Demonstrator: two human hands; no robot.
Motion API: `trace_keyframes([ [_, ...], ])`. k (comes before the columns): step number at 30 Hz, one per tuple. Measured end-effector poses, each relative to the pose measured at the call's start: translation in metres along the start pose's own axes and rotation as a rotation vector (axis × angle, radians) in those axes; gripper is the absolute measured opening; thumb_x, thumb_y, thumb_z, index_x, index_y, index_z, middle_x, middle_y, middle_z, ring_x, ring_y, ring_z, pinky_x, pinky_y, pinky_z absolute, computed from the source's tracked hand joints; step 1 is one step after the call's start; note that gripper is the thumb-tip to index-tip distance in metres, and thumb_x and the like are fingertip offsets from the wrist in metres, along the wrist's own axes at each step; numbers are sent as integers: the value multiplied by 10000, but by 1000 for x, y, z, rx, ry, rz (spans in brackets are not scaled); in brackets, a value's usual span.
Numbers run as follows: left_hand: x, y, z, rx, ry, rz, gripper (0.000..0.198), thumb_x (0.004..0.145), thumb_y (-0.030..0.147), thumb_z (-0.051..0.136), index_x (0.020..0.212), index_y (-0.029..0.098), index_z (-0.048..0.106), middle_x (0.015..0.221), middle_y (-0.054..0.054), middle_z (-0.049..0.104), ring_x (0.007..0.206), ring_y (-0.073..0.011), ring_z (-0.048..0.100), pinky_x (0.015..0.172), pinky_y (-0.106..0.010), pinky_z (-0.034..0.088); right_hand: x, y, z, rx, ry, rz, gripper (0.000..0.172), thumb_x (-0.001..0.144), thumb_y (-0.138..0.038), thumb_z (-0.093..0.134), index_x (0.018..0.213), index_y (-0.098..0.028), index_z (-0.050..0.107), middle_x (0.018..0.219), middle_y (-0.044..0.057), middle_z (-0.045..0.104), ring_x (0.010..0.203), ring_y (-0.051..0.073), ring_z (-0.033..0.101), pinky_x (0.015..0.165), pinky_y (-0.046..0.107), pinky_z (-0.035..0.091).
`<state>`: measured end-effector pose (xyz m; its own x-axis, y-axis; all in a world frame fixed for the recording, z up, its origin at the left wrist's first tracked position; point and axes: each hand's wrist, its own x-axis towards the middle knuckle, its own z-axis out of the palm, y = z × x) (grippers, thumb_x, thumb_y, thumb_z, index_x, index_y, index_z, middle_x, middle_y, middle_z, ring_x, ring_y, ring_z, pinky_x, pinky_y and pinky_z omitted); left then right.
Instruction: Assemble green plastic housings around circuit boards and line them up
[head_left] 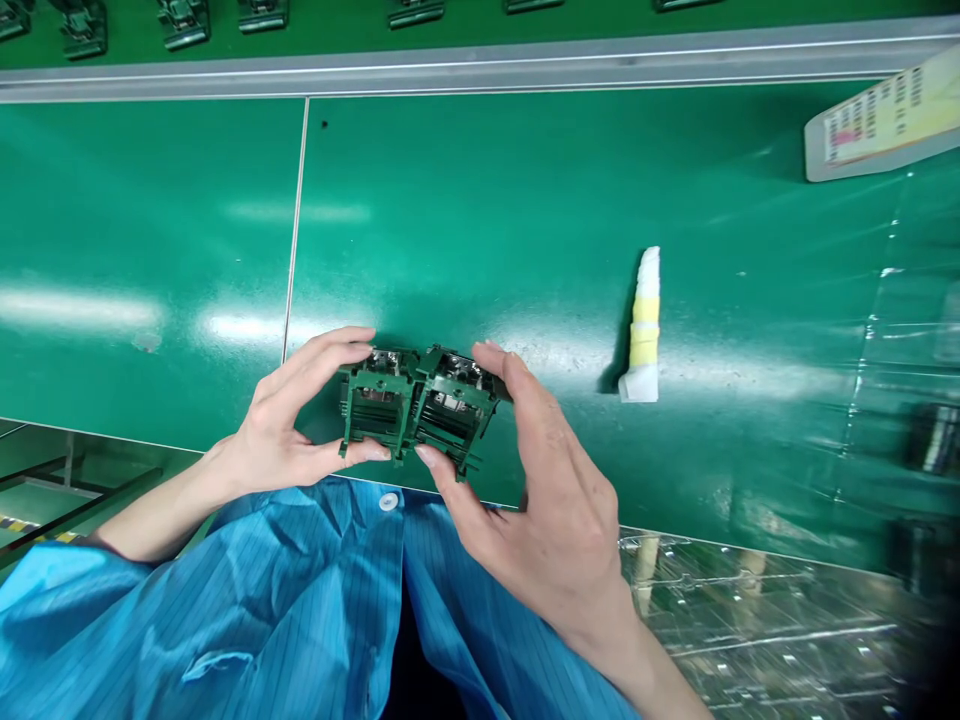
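Note:
Two dark green, frame-like parts with metal pieces inside are held side by side near the table's front edge, close to my body. My left hand [292,425] grips the left green part [379,400], thumb along its lower side and fingers at its upper left. Around the right green part [455,405] my right hand [544,480] is closed, thumb at the lower edge and fingers at the upper right corner. The inner sides of the two parts touch or nearly touch, and the right one is tilted.
On the green table [480,200] a white and yellow wrapped tool [645,330] lies to the right. A labelled plastic holder [877,120] sits at the upper right. Beyond a metal rail [480,72], several similar green parts stand in a row. Clear plastic covers the right side.

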<state>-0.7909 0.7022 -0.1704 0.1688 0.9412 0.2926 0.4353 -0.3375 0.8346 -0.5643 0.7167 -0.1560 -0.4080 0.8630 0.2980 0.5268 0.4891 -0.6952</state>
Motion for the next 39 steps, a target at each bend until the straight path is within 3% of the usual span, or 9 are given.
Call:
trace_keyframes([
  [2, 4, 1, -4, 11, -63, -137, 651, 723, 448, 837, 1264, 168, 604, 1172, -154, 706, 1068, -273, 687, 935, -404, 577, 5, 5, -3, 34, -62, 69, 798, 878, -354, 698, 1552, -207, 297, 1370, 156, 614, 1148, 321, 669, 955, 486, 597],
  [4, 11, 3, -9, -48, -139, -298, 600, 749, 516, 795, 1210, 167, 634, 1079, -110, 734, 936, -230, 713, 838, -344, 602, 14, 12, -4, 107, -173, 167, 736, 870, -494, 683, 1484, -178, 429, 1160, 137, 724, 866, 272, 740, 771, 422, 639],
  [6, 21, 6, -11, -174, -211, -452, 532, 781, 534, 758, 1150, 164, 657, 1005, -81, 747, 862, -205, 719, 755, -298, 605, 24, 20, -3, 207, -292, 259, 660, 865, -587, 646, 1359, -154, 573, 897, 84, 759, 631, 210, 699, 596, 350, 607],
  [8, 30, 7, -12, -288, -272, -588, 480, 788, 517, 758, 1082, 148, 668, 935, -71, 749, 806, -195, 719, 694, -278, 596, 32, 25, -1, 300, -373, 328, 595, 871, -600, 623, 1240, -135, 655, 717, 36, 720, 539, 171, 643, 511, 295, 546],
  [11, 37, 8, -12, -368, -335, -706, 415, 791, 474, 767, 1009, 135, 667, 858, -58, 741, 751, -180, 708, 633, -260, 570, 38, 29, 3, 374, -406, 395, 589, 868, -583, 630, 1199, -97, 670, 632, 8, 672, 531, 149, 609, 497, 266, 492],
  [15, 39, 6, -14, -412, -398, -772, 384, 794, 474, 756, 965, 146, 656, 807, -39, 718, 716, -159, 674, 603, -248, 531, 36, 30, 5, 364, -421, 411, 615, 852, -597, 645, 1206, -94, 665, 691, 27, 697, 585, 162, 635, 537, 279, 502],
  [21, 45, 7, -16, -372, -429, -827, 413, 793, 534, 725, 917, 146, 654, 661, 9, 610, 550, -89, 492, 480, -207, 372, 37, 31, 4, 170, -345, 319, 569, 841, -603, 664, 1157, -132, 694, 759, 61, 736, 626, 205, 686, 559, 317, 532],
  [29, 45, 5, -17, -365, -478, -831, 364, 790, 492, 729, 905, 167, 613, 744, -2, 619, 608, -105, 540, 504, -214, 419, 37, 31, 0, 145, -356, 289, 616, 850, -604, 653, 1241, -127, 653, 830, 74, 759, 669, 219, 708, 589, 342, 565],
  [39, 44, 3, -17, -399, -491, -846, 370, 778, 475, 748, 925, 182, 577, 762, 13, 600, 648, -108, 555, 561, -230, 446, 40, 28, -3, 160, -372, 261, 449, 881, -566, 628, 1094, -175, 689, 801, 56, 755, 572, 204, 681, 537, 342, 550],
])
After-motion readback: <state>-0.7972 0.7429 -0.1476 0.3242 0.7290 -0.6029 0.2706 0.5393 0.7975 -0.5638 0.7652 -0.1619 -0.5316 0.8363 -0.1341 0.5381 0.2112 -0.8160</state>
